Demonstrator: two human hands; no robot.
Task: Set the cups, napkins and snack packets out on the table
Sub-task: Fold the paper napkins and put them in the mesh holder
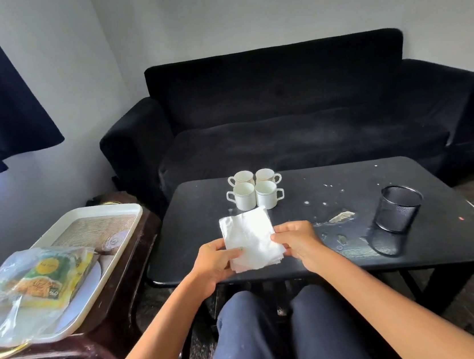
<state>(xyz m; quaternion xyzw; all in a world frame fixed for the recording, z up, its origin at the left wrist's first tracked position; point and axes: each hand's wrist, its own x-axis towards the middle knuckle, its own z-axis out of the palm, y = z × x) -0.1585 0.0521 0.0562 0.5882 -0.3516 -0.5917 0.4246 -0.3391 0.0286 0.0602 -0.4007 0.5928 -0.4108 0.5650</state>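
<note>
Both forearms reach forward from the bottom of the view over the person's knees and meet above the near edge of the black counter (417, 246). The left hand (213, 264) grips the left side of a stack of white napkins (250, 238), thumb on top and fingers curled beneath; the right hand (295, 240) pinches the stack's right side the same way. The stack is roughly square, turned a little so one corner points toward the far left, and it hangs tilted just above the counter's near part.

To the left, on a brown side table (120, 307) that stands just beside the counter's left edge, a white tray (124, 241) carries the snack packets (48, 280), yellow and green, inside a clear plastic bag.

To the right of the hands the counter is bare apart from crumbs and smears, up to a black mesh holder (397, 208) standing upright near the right side.

Just beyond the napkins four white cups (255, 189) stand upright in a tight square, handles pointing outward to left and right. Behind the counter's far edge sits a black sofa (280, 108).
</note>
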